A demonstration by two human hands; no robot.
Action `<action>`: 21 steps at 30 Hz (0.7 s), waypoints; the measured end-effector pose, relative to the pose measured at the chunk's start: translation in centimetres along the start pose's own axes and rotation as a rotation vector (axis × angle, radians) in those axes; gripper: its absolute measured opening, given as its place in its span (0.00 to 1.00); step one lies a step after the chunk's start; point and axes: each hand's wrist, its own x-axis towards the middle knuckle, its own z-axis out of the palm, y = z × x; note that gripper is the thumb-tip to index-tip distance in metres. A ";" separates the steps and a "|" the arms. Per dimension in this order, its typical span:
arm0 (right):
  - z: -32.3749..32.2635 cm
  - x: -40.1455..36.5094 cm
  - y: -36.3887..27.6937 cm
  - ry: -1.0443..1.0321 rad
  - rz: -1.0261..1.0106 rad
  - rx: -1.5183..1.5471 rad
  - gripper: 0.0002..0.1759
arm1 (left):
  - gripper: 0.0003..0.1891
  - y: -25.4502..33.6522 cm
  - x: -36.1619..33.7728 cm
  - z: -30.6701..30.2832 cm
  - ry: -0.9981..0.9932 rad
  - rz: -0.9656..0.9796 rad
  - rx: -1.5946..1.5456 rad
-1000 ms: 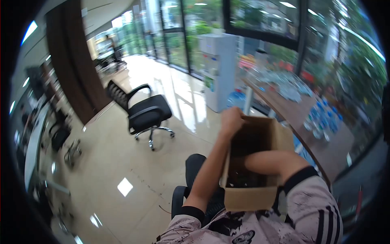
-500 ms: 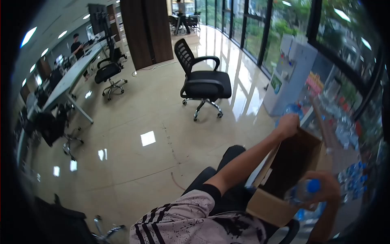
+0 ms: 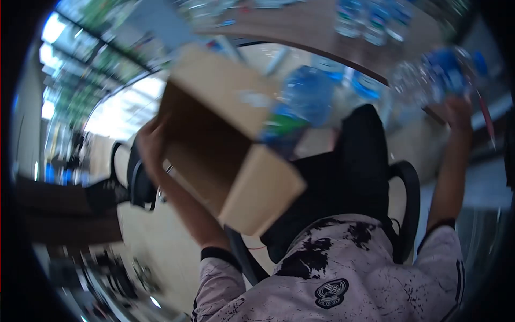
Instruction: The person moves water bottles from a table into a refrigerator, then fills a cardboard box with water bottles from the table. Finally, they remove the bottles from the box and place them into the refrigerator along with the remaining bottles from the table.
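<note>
My left hand (image 3: 152,140) is closed on the rim of an open cardboard box (image 3: 263,188). The box tilts above my lap with its flaps spread; its inside is dark, and I cannot make out any contents. Far to the right, my right hand (image 3: 457,111) is closed around a clear plastic bottle (image 3: 445,70) with a blue label and blue cap. The bottle lies sideways near the table edge, smeared by motion. A thin red stick-like item (image 3: 487,121) hangs beside that hand.
Several water bottles (image 3: 375,24) stand on the curved brown table (image 3: 289,24). Beneath it are a large blue water jug (image 3: 308,94) and a green-and-blue package (image 3: 284,129). I sit in a chair with a black armrest (image 3: 406,188). Another black chair (image 3: 140,180) is at left.
The view has swung right and down toward the table. My right hand, with a blue-capped bottle, has moved from beside the box out to the right. My left hand still grips the box.
</note>
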 end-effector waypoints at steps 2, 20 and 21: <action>-0.7 1.2 1.6 0.133 -0.055 -0.125 0.38 | 0.17 -4.8 1.0 -0.6 0.113 0.048 -0.031; -2.4 8.5 9.1 0.422 -0.002 -0.732 0.29 | 0.27 -36.1 -9.5 15.1 0.619 -1.012 -0.331; -2.4 8.5 8.9 0.415 -0.013 -0.757 0.29 | 0.27 -37.8 -9.9 16.1 0.673 -1.145 -0.395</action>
